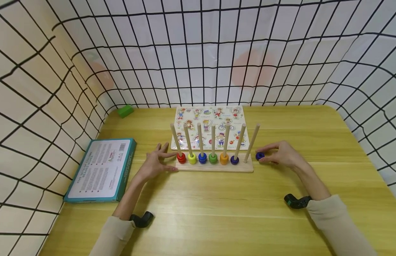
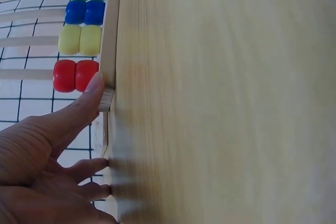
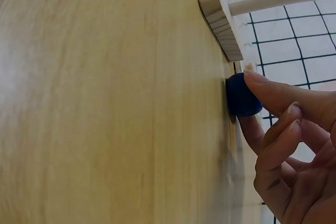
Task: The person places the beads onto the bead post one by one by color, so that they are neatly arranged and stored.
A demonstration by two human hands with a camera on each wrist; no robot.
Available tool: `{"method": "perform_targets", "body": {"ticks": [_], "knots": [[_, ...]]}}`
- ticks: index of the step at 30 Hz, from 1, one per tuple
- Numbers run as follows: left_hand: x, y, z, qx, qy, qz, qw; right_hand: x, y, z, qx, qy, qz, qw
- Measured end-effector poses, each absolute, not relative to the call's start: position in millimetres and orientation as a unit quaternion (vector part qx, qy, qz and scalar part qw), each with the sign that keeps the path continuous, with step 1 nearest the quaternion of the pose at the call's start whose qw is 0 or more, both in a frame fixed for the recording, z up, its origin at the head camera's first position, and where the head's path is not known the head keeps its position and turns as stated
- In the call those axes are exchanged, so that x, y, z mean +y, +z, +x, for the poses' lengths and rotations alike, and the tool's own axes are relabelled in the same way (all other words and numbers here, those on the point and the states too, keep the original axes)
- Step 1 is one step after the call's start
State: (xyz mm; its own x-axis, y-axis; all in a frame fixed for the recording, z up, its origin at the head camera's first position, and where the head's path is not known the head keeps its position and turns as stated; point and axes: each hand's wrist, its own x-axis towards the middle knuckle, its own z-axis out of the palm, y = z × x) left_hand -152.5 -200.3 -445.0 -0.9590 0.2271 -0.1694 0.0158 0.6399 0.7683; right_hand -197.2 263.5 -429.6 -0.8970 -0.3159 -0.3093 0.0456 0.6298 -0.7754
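Observation:
A wooden peg rack (image 1: 214,167) with upright pegs stands mid-table. Red (image 1: 181,158), yellow (image 1: 192,158), blue (image 1: 202,158), green (image 1: 213,158), orange (image 1: 224,158) and dark-blue beads (image 1: 234,160) sit low on the pegs; the rightmost peg (image 1: 252,142) is bare. My left hand (image 1: 154,163) touches the rack's left end, fingers spread. Its thumb (image 2: 86,95) lies at the base's corner, by the red beads (image 2: 76,75). Just past the right end, my right hand (image 1: 285,154) pinches a dark-blue bead (image 3: 242,95) between thumb and finger, close to the tabletop.
Behind the rack lies a picture puzzle board (image 1: 214,117). A teal-edged box (image 1: 100,170) with printed text is at the left. At the back left is a green block (image 1: 125,111). Black grid netting (image 1: 198,53) rises around the back and sides of the table (image 1: 217,213).

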Motion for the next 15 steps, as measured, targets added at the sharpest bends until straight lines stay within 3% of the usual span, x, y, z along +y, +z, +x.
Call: {"method": "perform_targets", "body": {"ticks": [15], "knots": [[-200.2, -445.3, -153.6, 0.897, 0.418, 0.072, 0.128, 264.3, -425.1, -200.2, 0.896, -0.395, -0.104, 0.173]]}}
